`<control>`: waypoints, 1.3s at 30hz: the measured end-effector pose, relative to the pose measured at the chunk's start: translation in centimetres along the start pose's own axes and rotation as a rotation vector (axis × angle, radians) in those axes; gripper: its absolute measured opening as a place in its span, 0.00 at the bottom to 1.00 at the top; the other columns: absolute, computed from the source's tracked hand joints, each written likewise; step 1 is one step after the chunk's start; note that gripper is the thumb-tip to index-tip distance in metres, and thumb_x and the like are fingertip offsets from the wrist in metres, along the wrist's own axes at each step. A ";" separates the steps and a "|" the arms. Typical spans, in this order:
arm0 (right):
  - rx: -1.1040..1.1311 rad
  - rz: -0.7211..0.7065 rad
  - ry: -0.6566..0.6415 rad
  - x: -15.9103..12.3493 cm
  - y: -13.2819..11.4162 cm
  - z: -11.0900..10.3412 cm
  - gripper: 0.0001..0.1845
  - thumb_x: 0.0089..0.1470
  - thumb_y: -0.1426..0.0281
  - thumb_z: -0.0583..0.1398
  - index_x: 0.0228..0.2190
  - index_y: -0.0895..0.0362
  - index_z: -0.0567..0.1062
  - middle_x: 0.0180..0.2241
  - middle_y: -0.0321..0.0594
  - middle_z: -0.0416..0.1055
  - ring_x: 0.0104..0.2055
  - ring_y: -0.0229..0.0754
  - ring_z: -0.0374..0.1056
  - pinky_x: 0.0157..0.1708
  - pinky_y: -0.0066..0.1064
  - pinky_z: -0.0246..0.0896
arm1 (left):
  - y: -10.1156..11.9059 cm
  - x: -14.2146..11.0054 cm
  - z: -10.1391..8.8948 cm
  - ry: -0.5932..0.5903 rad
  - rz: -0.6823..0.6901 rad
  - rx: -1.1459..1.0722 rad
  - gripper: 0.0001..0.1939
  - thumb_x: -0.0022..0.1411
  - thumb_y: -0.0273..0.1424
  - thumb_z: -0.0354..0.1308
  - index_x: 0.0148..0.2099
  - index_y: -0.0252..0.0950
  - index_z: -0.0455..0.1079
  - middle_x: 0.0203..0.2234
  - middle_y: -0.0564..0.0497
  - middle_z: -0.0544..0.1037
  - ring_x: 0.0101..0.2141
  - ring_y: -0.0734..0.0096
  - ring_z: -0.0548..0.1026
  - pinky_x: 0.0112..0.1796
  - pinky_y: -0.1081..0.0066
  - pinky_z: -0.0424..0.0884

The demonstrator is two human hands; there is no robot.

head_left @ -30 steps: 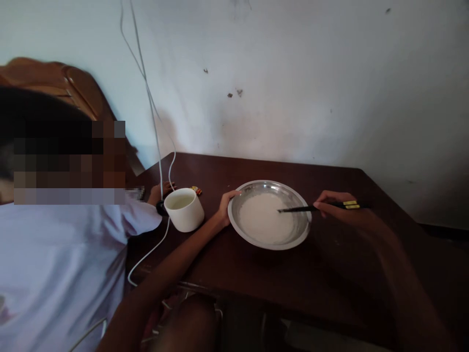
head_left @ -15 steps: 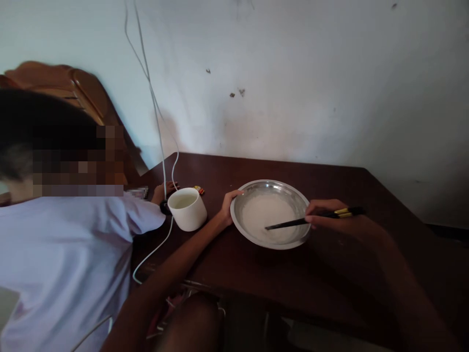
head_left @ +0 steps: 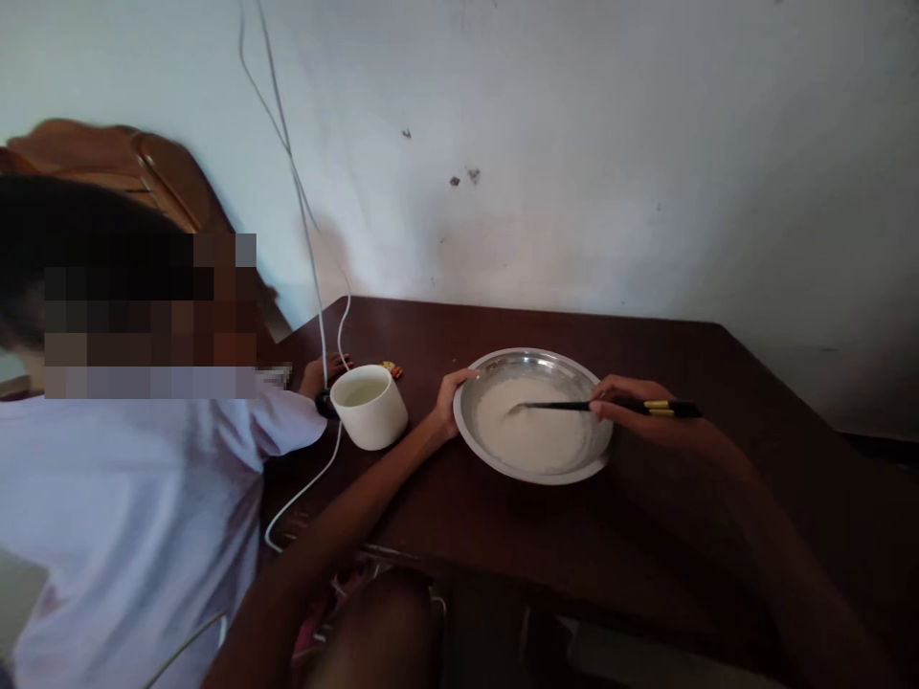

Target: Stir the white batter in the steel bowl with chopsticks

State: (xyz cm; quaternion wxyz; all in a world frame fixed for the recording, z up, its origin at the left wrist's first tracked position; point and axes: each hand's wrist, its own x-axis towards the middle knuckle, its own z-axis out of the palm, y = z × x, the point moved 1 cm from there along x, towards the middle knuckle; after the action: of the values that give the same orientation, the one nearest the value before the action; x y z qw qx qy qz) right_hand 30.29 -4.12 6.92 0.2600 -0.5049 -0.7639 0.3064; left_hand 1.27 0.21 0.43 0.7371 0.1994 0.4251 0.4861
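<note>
A round steel bowl (head_left: 465,435) stands on the dark table, holding a thick off-white batter (head_left: 538,445). My left hand (head_left: 452,402) grips the bowl's left rim, thumb over the edge and fingers around the outside. In my right hand (head_left: 636,407), closed above the right rim, is a pair of black chopsticks (head_left: 556,406) with gold bands near the top end. Their tips dip into the batter left of the bowl's middle. A white mug (head_left: 371,416), with pale liquid inside, is to the left of the bowl, beyond my left forearm.
Another person (head_left: 144,478) in a pale shirt sits on the left, a hand on the table (head_left: 610,335). White cables (head_left: 294,163) hang down the wall and run past the mug. A small colourful packet (head_left: 392,369) lies behind the mug. A wooden chair (head_left: 172,182) stands back left.
The chopstick tips have moved slightly left and up across the batter. My right hand has shifted a little left and up; my left hand keeps its hold on the rim.
</note>
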 end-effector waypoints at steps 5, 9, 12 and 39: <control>0.023 0.015 -0.129 -0.4 0.1 -0.6 0.21 0.55 0.48 0.60 0.30 0.53 0.77 0.30 0.39 0.76 0.36 0.44 0.72 0.38 0.34 0.65 | 0.1 -0.1 0.3 -0.003 -0.012 0.014 0.12 0.58 0.30 0.54 0.33 0.30 0.77 0.21 0.45 0.79 0.26 0.63 0.76 0.36 0.67 0.72; -0.001 -0.008 -0.084 -0.4 0.0 -0.4 0.19 0.55 0.50 0.60 0.31 0.53 0.77 0.33 0.39 0.77 0.39 0.45 0.72 0.39 0.35 0.65 | 0.1 -0.2 0.3 0.021 -0.010 -0.003 0.11 0.57 0.30 0.53 0.33 0.33 0.77 0.20 0.47 0.78 0.31 0.58 0.79 0.38 0.65 0.72; -0.002 0.002 -0.056 -0.4 0.3 -0.5 0.20 0.56 0.50 0.60 0.30 0.53 0.77 0.30 0.38 0.75 0.36 0.43 0.71 0.38 0.34 0.64 | 0.1 -0.2 0.2 0.014 0.002 0.002 0.11 0.56 0.30 0.54 0.34 0.33 0.78 0.21 0.46 0.79 0.34 0.56 0.79 0.39 0.64 0.73; 0.089 0.031 -0.034 0.7 -0.6 1.9 0.18 0.52 0.52 0.60 0.30 0.53 0.77 0.31 0.38 0.77 0.38 0.44 0.71 0.39 0.35 0.62 | 0.1 -0.3 0.3 0.017 0.000 -0.001 0.10 0.54 0.30 0.56 0.36 0.33 0.77 0.21 0.46 0.80 0.32 0.55 0.80 0.37 0.63 0.73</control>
State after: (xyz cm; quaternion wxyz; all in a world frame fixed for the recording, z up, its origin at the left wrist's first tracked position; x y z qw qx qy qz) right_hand 28.30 -4.01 6.17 0.2646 -0.4992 -0.7460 0.3526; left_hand 1.38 0.01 0.79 0.7335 0.1950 0.4310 0.4880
